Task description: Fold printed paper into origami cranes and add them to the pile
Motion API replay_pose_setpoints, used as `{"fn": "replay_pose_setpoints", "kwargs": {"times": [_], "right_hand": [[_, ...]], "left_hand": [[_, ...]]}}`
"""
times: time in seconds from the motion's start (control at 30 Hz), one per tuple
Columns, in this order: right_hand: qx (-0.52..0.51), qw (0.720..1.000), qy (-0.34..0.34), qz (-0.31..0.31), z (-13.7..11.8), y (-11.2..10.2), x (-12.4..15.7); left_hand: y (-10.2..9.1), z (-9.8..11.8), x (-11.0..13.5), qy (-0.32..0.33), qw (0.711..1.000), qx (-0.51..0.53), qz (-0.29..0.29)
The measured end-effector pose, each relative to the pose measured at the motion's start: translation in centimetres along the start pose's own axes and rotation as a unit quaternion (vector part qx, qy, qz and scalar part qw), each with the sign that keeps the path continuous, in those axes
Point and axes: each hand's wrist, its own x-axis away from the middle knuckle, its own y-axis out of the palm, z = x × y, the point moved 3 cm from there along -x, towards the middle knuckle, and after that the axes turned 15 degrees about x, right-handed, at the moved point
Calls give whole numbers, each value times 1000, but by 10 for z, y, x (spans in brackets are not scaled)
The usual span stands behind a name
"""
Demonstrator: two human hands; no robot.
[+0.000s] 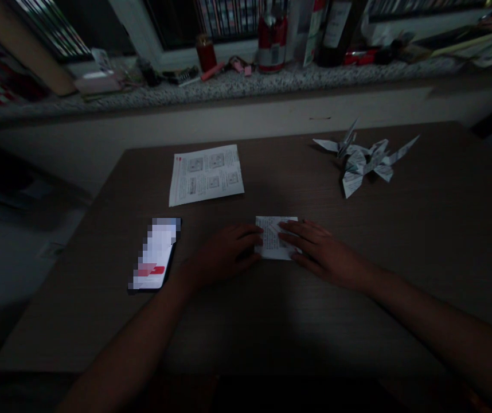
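Note:
A small folded square of printed paper (272, 244) lies flat on the table between my hands. My left hand (229, 249) rests at its left edge, fingers stretched out and fingertips touching it. On the other side, my right hand (319, 249) lies with fingers spread over the paper's right part, hiding that edge. Neither hand grips anything. Beyond the right hand stand folded paper cranes (369, 160) made of printed paper, close together. A flat printed sheet (207, 175) lies beyond my left hand.
A phone (155, 255) with a lit, blurred screen lies left of my left hand on the dark wooden table (401, 235). Behind the table, a speckled stone sill (229, 89) bears a red can (272, 43), a jar (206, 53), a dark bottle (335, 31) and other clutter.

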Motion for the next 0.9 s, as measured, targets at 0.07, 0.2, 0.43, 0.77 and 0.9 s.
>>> {"fn": "replay_pose_setpoints", "kwargs": {"times": [0.07,0.2,0.43,0.77,0.9], "right_hand": [[1,1000,0,0,0,0,0],[-1,1000,1,6,-1,0,1],[-4,1000,-6,8,-4,-3,1],[-1,999,-7,39,-11,-3,2],[-19,999,-15,48,-12,-2,3]], "left_hand": [[0,0,-1,3,1000,-6,5],[1,2,-4,8,1000,-13,23],[3,7,-11,-21,999,-21,43],[9,7,-18,-108,993,-9,56],[9,5,-23,-132,990,-26,44]]}}
